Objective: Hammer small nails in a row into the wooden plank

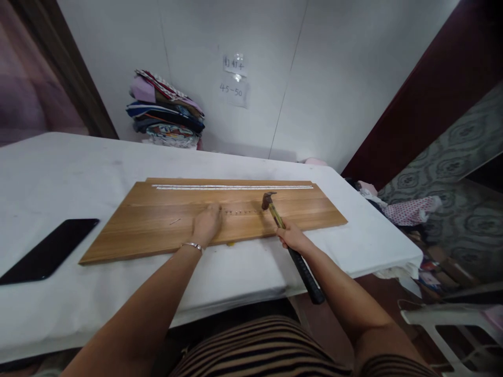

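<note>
My right hand (291, 234) grips a claw hammer (276, 214) midway along its yellow and black handle. The rusty-looking head is raised above a wooden board (129, 225). A row of small nails (240, 212) stands in the middle of the board. At the row's left end my left hand (207, 224) is closed, fingertips pinched together close to the wood. Whatever lies between those fingertips is hidden. One loose nail (175, 221) lies on the board, left of my left hand.
Two white marked strips (236, 187) run along the board's far side. A black phone-like slab (51, 251) lies left of the board on the white-covered table (251, 272). Folded cloths (167, 112) are stacked against the wall. A white chair (451, 324) stands at lower right.
</note>
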A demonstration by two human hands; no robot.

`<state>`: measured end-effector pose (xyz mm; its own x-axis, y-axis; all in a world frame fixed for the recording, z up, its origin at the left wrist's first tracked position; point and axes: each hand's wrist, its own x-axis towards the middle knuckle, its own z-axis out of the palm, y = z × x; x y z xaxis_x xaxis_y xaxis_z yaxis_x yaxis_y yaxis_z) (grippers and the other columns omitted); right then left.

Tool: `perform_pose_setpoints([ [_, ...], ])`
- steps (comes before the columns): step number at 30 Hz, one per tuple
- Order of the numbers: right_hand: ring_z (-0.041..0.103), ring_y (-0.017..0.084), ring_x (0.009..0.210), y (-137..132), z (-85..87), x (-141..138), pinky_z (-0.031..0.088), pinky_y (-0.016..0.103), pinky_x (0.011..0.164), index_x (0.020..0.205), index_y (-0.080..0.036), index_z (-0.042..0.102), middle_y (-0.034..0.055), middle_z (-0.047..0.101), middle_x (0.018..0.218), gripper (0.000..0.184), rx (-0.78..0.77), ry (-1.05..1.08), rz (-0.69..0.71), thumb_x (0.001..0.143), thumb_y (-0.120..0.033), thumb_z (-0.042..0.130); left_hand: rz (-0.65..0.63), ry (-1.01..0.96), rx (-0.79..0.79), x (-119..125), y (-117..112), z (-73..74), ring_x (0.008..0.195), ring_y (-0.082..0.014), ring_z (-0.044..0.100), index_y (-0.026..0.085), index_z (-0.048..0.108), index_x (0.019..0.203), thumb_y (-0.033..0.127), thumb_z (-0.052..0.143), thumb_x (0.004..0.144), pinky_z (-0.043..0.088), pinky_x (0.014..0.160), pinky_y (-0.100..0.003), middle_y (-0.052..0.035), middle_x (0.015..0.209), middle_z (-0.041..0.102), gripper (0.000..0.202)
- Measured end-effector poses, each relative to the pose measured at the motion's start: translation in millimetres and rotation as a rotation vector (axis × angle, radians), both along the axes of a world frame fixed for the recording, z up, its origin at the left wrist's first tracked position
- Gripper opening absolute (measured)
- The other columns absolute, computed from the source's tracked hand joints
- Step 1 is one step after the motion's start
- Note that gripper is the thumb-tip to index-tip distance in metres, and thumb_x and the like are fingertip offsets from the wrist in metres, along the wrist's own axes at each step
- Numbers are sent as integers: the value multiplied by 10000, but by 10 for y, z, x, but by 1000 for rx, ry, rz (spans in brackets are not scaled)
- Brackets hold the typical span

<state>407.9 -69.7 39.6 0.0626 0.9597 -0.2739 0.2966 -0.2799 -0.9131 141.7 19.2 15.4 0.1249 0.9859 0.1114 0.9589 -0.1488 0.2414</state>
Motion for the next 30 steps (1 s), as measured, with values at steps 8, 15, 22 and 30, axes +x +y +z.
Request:
perform_pose_setpoints([
  [8, 346, 83, 375, 37, -38, 6, 301, 196, 351, 890, -245, 454, -119, 395, 495, 225, -10, -15, 18, 775, -259, 647, -6, 6, 16, 6, -15, 9, 1085, -258, 699, 124, 654, 1198, 173, 337, 988, 521, 893, -344, -180, 1251, 705, 384],
  [15, 360, 87, 362, 37, -32, 21, 304, 203, 354, 914, -239, 463, -125, 404, 497, 211, 17, -51, 11, 781, -243, 625, -21, -13, 29, -2, 9, -25, 1094, -268, 700, 122, 663, 1215, 165, 341, 968, 533, 898, -363, -195, 1270, 695, 408],
  [22, 362, 86, 358, 35, -4, 39, 310, 200, 358, 906, -236, 455, -122, 400, 485, 157, -9, -69, 25, 813, -196, 575, -21, 27, 11, -8, 46, -59, 1111, -246, 694, 120, 641, 1234, 175, 345, 974, 514, 918, -331, -178, 1284, 694, 397],
  [30, 371, 82, 367, 22, 25, 52, 315, 194, 361, 915, -230, 460, -121, 414, 506, 157, 4, -76, 40, 821, -185, 577, 8, 10, 40, 8, 47, -77, 1060, -271, 707, 123, 648, 1185, 204, 369, 970, 529, 883, -359, -180, 1209, 714, 362],
])
